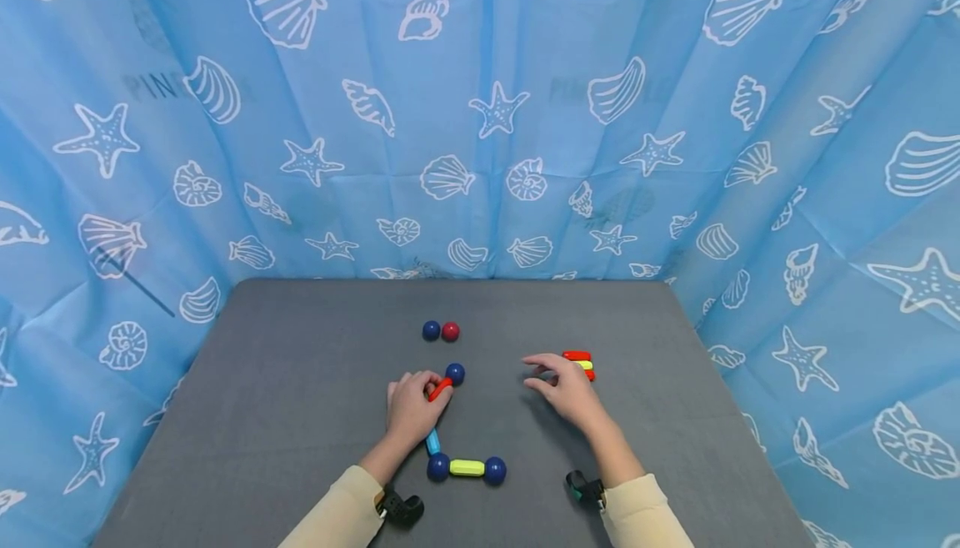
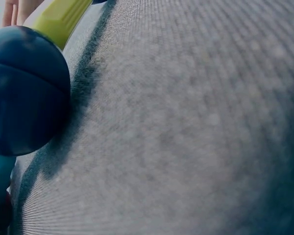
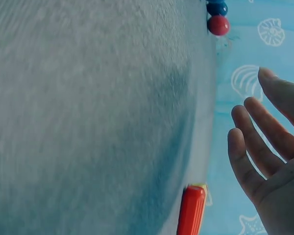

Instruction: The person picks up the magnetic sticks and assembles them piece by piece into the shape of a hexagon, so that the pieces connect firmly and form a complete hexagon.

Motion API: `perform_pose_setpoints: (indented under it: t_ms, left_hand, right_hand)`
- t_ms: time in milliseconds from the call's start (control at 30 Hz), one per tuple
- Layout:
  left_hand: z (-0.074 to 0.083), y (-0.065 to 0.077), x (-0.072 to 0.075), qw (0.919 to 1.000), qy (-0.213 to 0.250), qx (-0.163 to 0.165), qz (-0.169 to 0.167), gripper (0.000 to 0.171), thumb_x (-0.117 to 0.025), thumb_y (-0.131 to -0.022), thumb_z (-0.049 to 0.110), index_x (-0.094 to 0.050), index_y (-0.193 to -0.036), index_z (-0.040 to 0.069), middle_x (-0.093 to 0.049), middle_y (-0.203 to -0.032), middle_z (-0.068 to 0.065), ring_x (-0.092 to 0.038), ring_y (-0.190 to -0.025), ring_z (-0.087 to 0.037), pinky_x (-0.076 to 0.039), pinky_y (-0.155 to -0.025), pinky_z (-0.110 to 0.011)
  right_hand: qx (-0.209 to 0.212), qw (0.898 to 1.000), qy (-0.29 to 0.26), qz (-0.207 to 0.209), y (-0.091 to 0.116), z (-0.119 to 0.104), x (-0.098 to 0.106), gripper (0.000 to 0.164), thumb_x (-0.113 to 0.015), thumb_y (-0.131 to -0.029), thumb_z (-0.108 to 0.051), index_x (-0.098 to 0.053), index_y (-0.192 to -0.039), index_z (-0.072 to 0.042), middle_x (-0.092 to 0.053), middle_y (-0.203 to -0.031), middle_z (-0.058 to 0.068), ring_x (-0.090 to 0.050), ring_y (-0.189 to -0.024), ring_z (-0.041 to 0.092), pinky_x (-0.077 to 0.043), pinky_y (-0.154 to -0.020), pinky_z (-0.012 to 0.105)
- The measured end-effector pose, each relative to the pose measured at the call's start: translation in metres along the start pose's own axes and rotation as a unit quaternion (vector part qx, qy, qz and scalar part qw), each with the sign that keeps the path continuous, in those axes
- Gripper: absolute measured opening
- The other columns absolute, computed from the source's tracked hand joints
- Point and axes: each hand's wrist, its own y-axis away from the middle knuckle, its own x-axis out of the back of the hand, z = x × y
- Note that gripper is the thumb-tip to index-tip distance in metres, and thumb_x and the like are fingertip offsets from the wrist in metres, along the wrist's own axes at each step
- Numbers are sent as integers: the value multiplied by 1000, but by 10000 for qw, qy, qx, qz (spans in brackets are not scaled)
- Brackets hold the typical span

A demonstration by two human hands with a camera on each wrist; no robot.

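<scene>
Between thumb and fingers, my left hand (image 1: 412, 404) pinches a red rod (image 1: 440, 389), whose far end meets a dark blue ball (image 1: 455, 374). From beneath that hand a light blue rod (image 1: 432, 442) runs down to another dark blue ball (image 1: 438, 468), large in the left wrist view. A yellow-green rod (image 1: 467, 468) links this ball to a further blue ball (image 1: 495, 470). The left fingers hide how the red and light blue rods meet. Holding nothing, my right hand (image 1: 567, 385) hovers above the table, thumb and fingers apart, also in the right wrist view.
Red and yellow-green rods (image 1: 577, 356) lie side by side just beyond the right hand, partly hidden by it. Toward the back of the grey table (image 1: 337, 323), a blue ball (image 1: 431, 330) sits beside a red ball (image 1: 450, 331). A blue shell-patterned curtain (image 1: 495, 223) surrounds the table.
</scene>
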Motion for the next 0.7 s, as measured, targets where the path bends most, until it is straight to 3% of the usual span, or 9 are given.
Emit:
perform_pose_setpoints:
  t_ms: [200,333,433,700]
  left_hand:
    - [-1,0,0,10000,-31,29,-4,20,-76,-88,37,-67,-86,20,-49,-69,10,-43,-72,-12,-28,-76,-35]
    - [-1,0,-1,10000,-24,-13,24,19,-76,-88,37,-67,-86,20,-49,-69,10,-43,-72,-12,-28,-76,-35]
    - [0,0,-1,10000,-23,-48,19,19,-76,-88,37,-67,-87,20,-50,-69,11,-43,-73,-12,-29,-77,-36]
    - [0,0,0,10000,-29,-30,44,19,-76,-88,37,-68,-87,20,-50,-70,11,-43,-73,-12,-29,-77,-35]
  right_hand:
    - [322,9989,115,310,3,10,7,37,-81,-84,-9,-72,-119,-6,-73,-113,14,-70,-95,27,-56,-76,34]
    - [391,9972,322,545,7,17,16,38,-83,-81,-9,-73,-118,-7,-74,-110,11,-70,-93,28,-56,-78,42]
    - [210,9964,447,685,13,22,22,39,-84,-80,-8,-74,-118,-8,-74,-110,7,-70,-94,26,-55,-82,47]
    - [-324,9947,726,659,21,35,36,39,-83,-82,-10,-72,-120,-7,-72,-118,11,-67,-99,28,-54,-85,48]
